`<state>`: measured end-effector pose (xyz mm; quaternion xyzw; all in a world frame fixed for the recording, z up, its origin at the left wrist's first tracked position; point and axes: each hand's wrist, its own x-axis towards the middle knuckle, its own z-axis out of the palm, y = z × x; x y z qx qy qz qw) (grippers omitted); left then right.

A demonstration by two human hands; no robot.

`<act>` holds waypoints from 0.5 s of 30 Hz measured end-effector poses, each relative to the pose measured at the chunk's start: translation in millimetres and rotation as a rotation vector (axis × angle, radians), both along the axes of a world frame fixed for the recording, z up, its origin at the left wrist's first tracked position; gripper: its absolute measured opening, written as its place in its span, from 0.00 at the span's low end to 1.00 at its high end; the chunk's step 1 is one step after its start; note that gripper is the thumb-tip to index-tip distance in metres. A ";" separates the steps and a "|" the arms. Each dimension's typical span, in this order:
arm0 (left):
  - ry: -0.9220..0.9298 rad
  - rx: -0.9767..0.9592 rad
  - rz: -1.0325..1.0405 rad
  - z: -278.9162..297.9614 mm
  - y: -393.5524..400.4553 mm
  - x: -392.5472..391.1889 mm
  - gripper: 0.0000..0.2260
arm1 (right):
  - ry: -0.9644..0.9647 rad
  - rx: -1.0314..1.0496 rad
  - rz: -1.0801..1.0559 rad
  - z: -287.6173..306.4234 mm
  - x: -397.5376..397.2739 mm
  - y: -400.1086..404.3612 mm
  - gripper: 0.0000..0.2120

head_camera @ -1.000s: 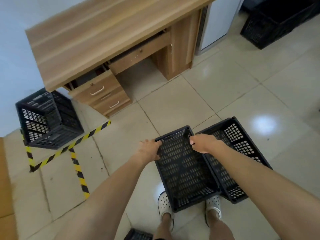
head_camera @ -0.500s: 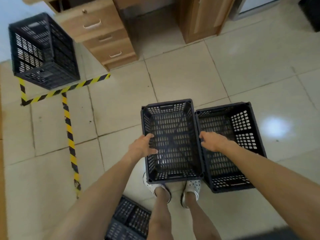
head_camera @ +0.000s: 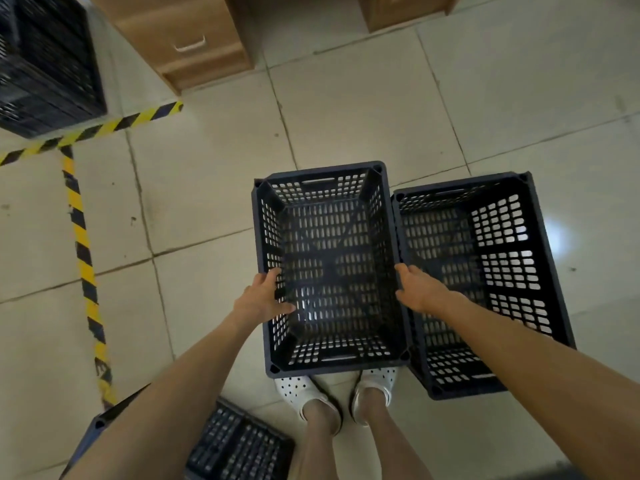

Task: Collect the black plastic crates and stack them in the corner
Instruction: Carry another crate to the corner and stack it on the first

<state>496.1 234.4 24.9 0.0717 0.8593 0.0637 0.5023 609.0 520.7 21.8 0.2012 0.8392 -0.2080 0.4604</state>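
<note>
A black slotted crate sits upright just in front of my feet. My left hand grips its left rim, thumb inside the wall. My right hand grips its right rim. Touching it on the right is a second black crate, standing on the tiled floor. A third black crate stands at the far left, behind the yellow-black floor tape. Part of another black crate lies behind my left foot, half hidden by my left arm.
A wooden desk's drawer unit stands at the top, beside the crate in the taped corner. The desk's other leg shows at the top right. Pale floor tiles spread between the tape and my crates.
My head has tilted further down, so the desk has slid up out of view. Both hands moved from the crate's far end to its long side rims.
</note>
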 end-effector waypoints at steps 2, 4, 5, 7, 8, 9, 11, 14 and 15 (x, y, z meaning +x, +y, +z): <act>-0.004 0.001 -0.008 -20.2 -0.2 -5.6 0.41 | 0.019 0.028 0.012 -13.3 -1.2 0.7 0.30; 0.008 -0.010 -0.006 -39.0 -1.0 -10.1 0.40 | 0.046 0.057 0.049 -24.7 -2.3 -0.4 0.31; 0.015 -0.020 0.009 -47.2 -1.1 -11.5 0.39 | 0.067 0.075 0.066 -30.7 -3.6 -1.1 0.31; 0.021 -0.043 0.065 -64.2 -2.3 -13.1 0.37 | 0.109 0.115 0.083 -40.6 -6.8 -2.8 0.32; 0.011 -0.041 0.095 -71.0 -2.8 -13.1 0.36 | 0.122 0.134 0.090 -45.0 -8.1 -4.2 0.32; -0.002 -0.035 0.119 -76.0 -3.1 -12.3 0.34 | 0.128 0.151 0.098 -49.0 -8.7 -5.9 0.32; -0.004 -0.045 0.154 -85.8 -4.7 -12.0 0.31 | 0.126 0.177 0.112 -55.8 -8.4 -9.1 0.32; -0.024 -0.066 0.299 -95.8 -12.4 -18.6 0.29 | 0.111 0.190 0.119 -62.5 -7.6 -13.2 0.32; -0.053 -0.047 0.331 -98.6 -16.9 -20.7 0.29 | 0.108 0.190 0.122 -64.7 -8.5 -14.9 0.32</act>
